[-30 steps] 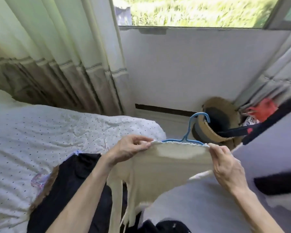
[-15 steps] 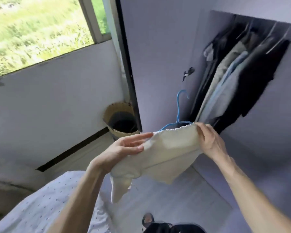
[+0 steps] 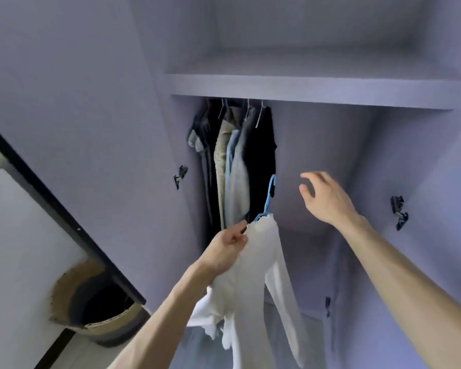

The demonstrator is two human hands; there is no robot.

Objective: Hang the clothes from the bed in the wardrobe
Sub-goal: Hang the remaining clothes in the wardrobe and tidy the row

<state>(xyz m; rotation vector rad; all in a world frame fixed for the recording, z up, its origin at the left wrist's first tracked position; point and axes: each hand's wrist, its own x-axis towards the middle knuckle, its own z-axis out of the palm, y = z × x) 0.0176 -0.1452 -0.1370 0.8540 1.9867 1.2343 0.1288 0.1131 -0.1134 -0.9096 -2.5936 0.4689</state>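
Our left hand (image 3: 228, 249) pinches the white garment (image 3: 258, 275) beside its blue hanger (image 3: 269, 198), cloth hanging below; our right hand (image 3: 328, 198), earlier gripping it, now reaches loose-fingered toward the wardrobe (image 3: 304, 89).

Shoulders of blue hanger (image 3: 270, 198) buried inside white garment (image 3: 261, 275); only hook, neck show. Garment hem cut off by bottom edge. Rail hidden behind shelf (image 3: 304, 89) lip; tops of hung clothes (image 3: 237, 169) lost in shadow. Motion blur on right hand (image 3: 326, 199), fingertips indistinct. Part of basket (image 3: 91, 302) behind wardrobe door (image 3: 77, 115).
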